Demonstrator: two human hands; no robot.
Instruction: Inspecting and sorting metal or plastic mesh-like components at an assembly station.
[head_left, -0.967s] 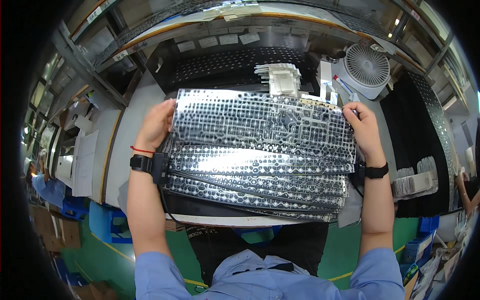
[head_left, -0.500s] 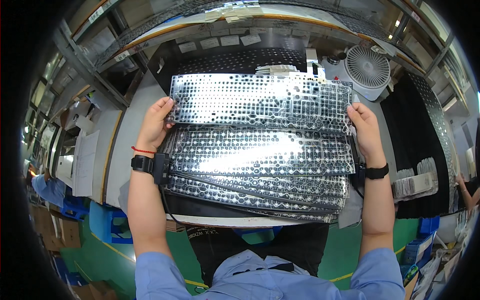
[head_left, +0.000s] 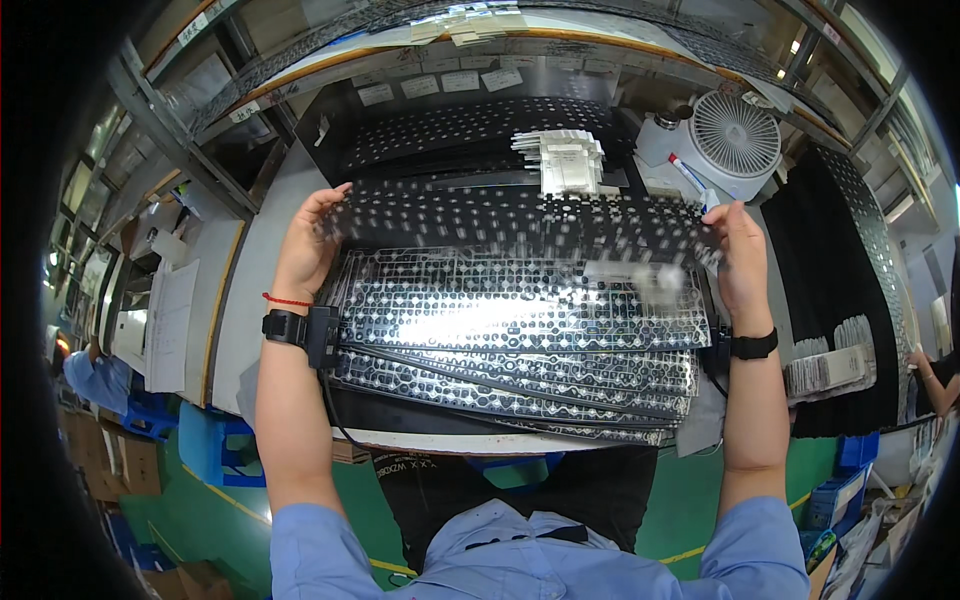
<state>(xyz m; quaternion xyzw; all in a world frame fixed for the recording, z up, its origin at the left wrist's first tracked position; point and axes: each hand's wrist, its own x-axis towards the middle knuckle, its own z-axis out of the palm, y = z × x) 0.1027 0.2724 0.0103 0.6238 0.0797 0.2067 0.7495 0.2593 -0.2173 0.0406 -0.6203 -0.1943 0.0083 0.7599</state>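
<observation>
Between my two hands is a keyboard membrane sheet [head_left: 470,215], its dark, hole-dotted face showing, blurred by motion. My left hand [head_left: 312,240] pinches its left end, and my right hand [head_left: 738,250] grips its right end. Below it on the bench lies a fanned stack of similar membrane sheets [head_left: 520,340], shiny, with rows of round key contacts and traces. Strong glare covers the middle of the top one. Just beyond the held sheet sits a small pile of white labels [head_left: 572,165].
A white fan [head_left: 735,135] stands at the back right, a red-and-white marker [head_left: 688,172] beside it. Dark perforated sheets [head_left: 480,125] lie at the back. More black sheets [head_left: 825,260] and white slips [head_left: 832,365] are on the right. Metal shelving [head_left: 180,130] rises at left.
The held sheet has tilted from its shiny contact face to its dark perforated face. The white label pile behind it has come into fuller view. Both hands keep hold at the ends.
</observation>
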